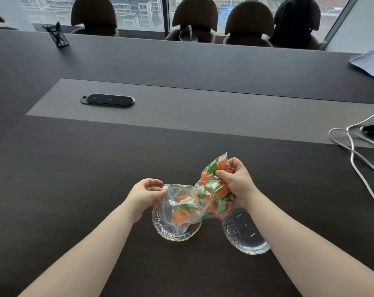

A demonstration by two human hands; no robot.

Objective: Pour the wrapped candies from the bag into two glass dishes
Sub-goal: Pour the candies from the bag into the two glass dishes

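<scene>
While both hands grip it, the bag hangs tilted above the dishes, raised end to the right.

Bag: clear zip-top plastic bag (200, 198), stretched between the two hands, its mouth end low at the left and its closed end lifted at the right.
Candies: orange and green wrapped candies (211, 197), all seen through the plastic; whether any lie in a dish cannot be told.
Left hand: left hand (146, 195) pinches the bag's mouth edge between thumb and fingers.
Right hand: right hand (237, 182) is clenched around the bunched upper end of the bag.
Left dish: gold-rimmed ribbed glass dish (177, 234), directly under the bag's mouth.
Right dish: clear ribbed glass dish (246, 239), just beside the first, partly under the right wrist.
Table: dark wood-grain conference table (74, 179).
Further off: black oval device (108, 100) on the grey centre strip; white cable (353, 155) at the right edge.
</scene>
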